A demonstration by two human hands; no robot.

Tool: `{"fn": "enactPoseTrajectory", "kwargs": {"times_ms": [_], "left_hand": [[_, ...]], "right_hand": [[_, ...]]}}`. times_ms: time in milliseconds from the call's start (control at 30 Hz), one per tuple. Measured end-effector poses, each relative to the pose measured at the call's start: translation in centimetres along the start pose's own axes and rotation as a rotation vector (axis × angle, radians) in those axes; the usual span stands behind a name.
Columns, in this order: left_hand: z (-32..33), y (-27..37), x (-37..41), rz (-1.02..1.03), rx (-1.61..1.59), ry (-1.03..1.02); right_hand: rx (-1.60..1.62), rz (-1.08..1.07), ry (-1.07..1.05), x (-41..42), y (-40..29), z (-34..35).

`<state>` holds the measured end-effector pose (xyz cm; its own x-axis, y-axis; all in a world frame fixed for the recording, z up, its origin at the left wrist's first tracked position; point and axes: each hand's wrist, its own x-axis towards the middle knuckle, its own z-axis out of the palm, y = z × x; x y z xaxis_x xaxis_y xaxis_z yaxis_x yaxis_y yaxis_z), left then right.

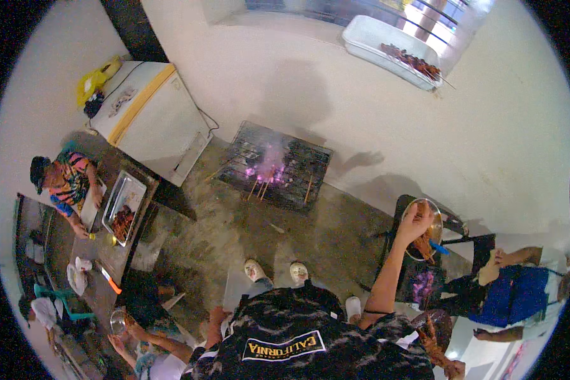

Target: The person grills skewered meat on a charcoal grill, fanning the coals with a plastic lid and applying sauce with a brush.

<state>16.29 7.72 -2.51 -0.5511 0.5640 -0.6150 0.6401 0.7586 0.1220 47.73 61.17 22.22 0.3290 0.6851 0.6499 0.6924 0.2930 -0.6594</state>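
My right hand (419,217) reaches over a round metal bowl (438,222), its fingers curled on reddish meat (423,248). A blue handle (439,248) juts from the bowl's side. My left hand (221,314) is low beside my hip, partly hidden by my clothing; its fingers do not show clearly. In front of my feet, a wire grill (308,154) lies over glowing coals (266,172), with smoke rising. A few thin sticks (260,189) lie at its near middle and another (308,189) at its right.
A white tray of dark meat skewers (411,61) stands by the window. Left are a white chest freezer (156,114), a table with a meat tray (123,223), an orange-handled knife (111,281), and a person (71,185) behind it. Other people are close at lower left and right. More coals (422,285) glow right.
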Motion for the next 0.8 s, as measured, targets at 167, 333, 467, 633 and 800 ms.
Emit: {"fn": "enactPoseTrajectory", "kwargs": {"times_ms": [167, 333, 467, 633, 800], "left_hand": [[1.6, -0.1, -2.7, -0.125, -0.200, -0.077], [4.6, 0.4, -5.6, -0.371, -0.232, 0.157], [5.2, -1.7, -6.7, -0.410, -0.296, 0.129], [3.3, -5.3, -4.9, -0.357, -0.310, 0.114], [0.3, -11.0, -1.9, -0.257, -0.296, 0.054]], "right_hand": [[0.391, 0.058, -0.211, -2.5, -5.4, 4.3], [0.651, 0.189, -0.500, -7.4, -10.5, 7.6], [0.599, 0.131, -0.708, -11.3, -15.7, 8.4], [0.565, 0.114, -0.809, -15.5, -22.0, 7.5], [0.636, -0.112, -0.868, -22.9, -28.9, 7.5]]}}
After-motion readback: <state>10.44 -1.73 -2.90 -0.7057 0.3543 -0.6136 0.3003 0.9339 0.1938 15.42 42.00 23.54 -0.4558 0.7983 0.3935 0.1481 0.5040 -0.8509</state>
